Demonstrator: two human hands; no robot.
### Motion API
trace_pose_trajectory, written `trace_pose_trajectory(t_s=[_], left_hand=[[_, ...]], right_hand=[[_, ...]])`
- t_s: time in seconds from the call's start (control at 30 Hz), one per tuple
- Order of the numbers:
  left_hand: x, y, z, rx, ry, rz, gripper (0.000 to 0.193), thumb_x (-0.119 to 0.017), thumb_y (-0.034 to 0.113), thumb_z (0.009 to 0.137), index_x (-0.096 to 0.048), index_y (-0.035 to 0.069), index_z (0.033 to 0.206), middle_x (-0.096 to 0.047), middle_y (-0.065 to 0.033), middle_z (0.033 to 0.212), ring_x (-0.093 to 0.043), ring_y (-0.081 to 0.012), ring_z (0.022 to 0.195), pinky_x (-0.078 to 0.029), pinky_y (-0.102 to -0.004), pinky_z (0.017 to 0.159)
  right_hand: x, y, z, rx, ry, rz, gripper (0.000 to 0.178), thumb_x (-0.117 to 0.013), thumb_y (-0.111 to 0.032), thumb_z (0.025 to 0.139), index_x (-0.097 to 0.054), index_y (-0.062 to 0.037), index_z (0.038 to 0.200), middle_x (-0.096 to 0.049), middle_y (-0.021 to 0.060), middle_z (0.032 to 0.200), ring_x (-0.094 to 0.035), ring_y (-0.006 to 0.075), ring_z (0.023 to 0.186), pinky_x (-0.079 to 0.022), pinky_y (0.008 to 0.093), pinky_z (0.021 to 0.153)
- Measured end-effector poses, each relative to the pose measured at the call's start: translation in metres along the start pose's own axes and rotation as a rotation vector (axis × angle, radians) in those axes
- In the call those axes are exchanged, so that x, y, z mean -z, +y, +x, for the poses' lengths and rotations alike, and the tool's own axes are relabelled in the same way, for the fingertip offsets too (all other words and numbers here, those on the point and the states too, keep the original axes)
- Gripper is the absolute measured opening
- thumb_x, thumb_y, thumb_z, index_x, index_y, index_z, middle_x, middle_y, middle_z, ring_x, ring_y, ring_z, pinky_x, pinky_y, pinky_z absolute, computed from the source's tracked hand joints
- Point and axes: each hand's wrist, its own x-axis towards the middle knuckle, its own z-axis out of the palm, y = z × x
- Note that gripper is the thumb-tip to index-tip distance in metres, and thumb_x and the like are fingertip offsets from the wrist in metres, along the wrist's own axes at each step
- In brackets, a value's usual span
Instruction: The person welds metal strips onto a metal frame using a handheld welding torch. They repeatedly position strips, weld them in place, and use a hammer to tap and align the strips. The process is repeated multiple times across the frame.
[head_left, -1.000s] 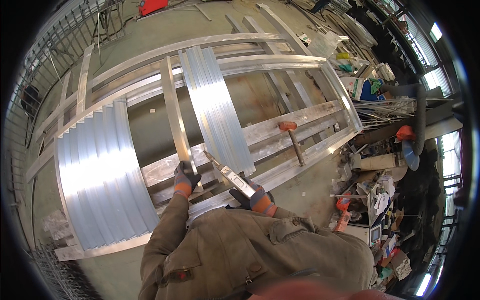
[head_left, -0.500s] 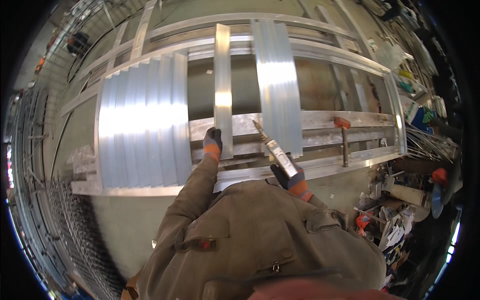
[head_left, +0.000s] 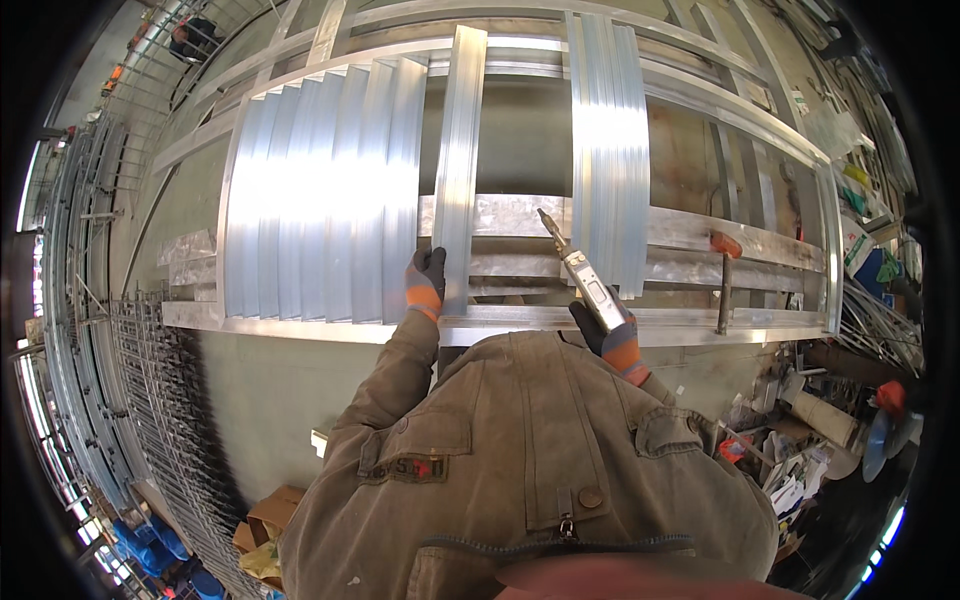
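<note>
Silver metal shines in a long strip [head_left: 462,160] just ahead of the left hand [head_left: 426,281]. The left hand, in a dark glove with an orange cuff, is closed on the strip's left edge, close to its near end. I can't see the fingertips that go under it. The strip lies across a big metal frame [head_left: 750,334], and its far end rests on the frame's far side.

The right hand [head_left: 615,348] is wrapped around a silver hand tool [head_left: 590,284]. The tool's thin, dark nose points forward and a bit left, away from that hand. The palm and most of the fingers are hidden, so I can't tell if a finger presses anything.

Left of the left hand, a row of strips [head_left: 325,270] sits side by side. A bright white shine hides the lines in its middle. Ahead of the right hand is a bunch of strips [head_left: 610,170], too close together to count. A hammer [head_left: 725,268] with an orange head lies to the right of the right hand.

Behind the hands, the brown jacket [head_left: 480,430] covers some floor. Far to the right, a messy pile [head_left: 805,470] fades into the dark edge.
</note>
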Motion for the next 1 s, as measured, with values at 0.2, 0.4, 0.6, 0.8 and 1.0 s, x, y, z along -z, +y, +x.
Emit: trace_pose_trajectory(t_s=[0.2,0.4,0.6,0.8,1.0], left_hand=[[0.023,0.007,-0.026,-0.021,0.005,-0.073,0.043,-0.076,0.031,0.106,-0.074,-0.006,0.128,-0.076,-0.0086,0.101,-0.062,-0.0153,0.084,-0.053,-0.0336,0.077],[0.038,0.0,-0.03,-0.015,0.053,0.019,0.05,-0.077,0.03,0.105,-0.071,-0.007,0.138,-0.08,-0.0129,0.112,-0.069,-0.0191,0.096,-0.056,-0.0346,0.09],[0.039,-0.011,-0.024,0.088,0.045,-0.02,0.05,-0.077,0.031,0.105,-0.072,-0.007,0.138,-0.08,-0.015,0.114,-0.071,-0.0212,0.099,-0.057,-0.0363,0.093],[0.033,-0.024,-0.013,0.093,0.053,-0.053,0.051,-0.08,0.038,0.102,-0.076,-0.002,0.134,-0.075,-0.0058,0.094,-0.061,-0.0138,0.076,-0.053,-0.0341,0.071],[0.026,-0.037,-0.007,0.069,0.065,-0.045,0.048,-0.078,0.032,0.104,-0.073,-0.004,0.136,-0.078,-0.0081,0.104,-0.065,-0.0152,0.089,-0.056,-0.0338,0.081]], right_hand=[[-0.003,-0.005,0.004,0.019,-0.042,0.019,0.035,-0.087,-0.022,0.099,-0.073,-0.0038,0.124,-0.077,0.0192,0.103,-0.077,0.041,0.088,-0.06,0.0465,0.071],[-0.005,-0.01,0.006,0.034,-0.036,0.024,0.034,-0.087,-0.021,0.098,-0.073,-0.0037,0.123,-0.076,0.0195,0.099,-0.075,0.0415,0.085,-0.059,0.0474,0.07],[-0.008,-0.009,0.006,0.03,-0.034,-0.008,0.033,-0.088,-0.024,0.098,-0.072,-0.0041,0.12,-0.075,0.0203,0.098,-0.074,0.0436,0.084,-0.057,0.0486,0.069],[-0.01,-0.011,0.005,0.001,-0.05,0.014,0.034,-0.088,-0.026,0.098,-0.072,-0.0055,0.12,-0.075,0.0198,0.099,-0.074,0.0433,0.084,-0.058,0.0489,0.069],[-0.012,-0.011,0.008,0.021,-0.069,-0.009,0.035,-0.087,-0.026,0.099,-0.072,-0.006,0.122,-0.076,0.0197,0.1,-0.075,0.0432,0.085,-0.058,0.0488,0.07]])
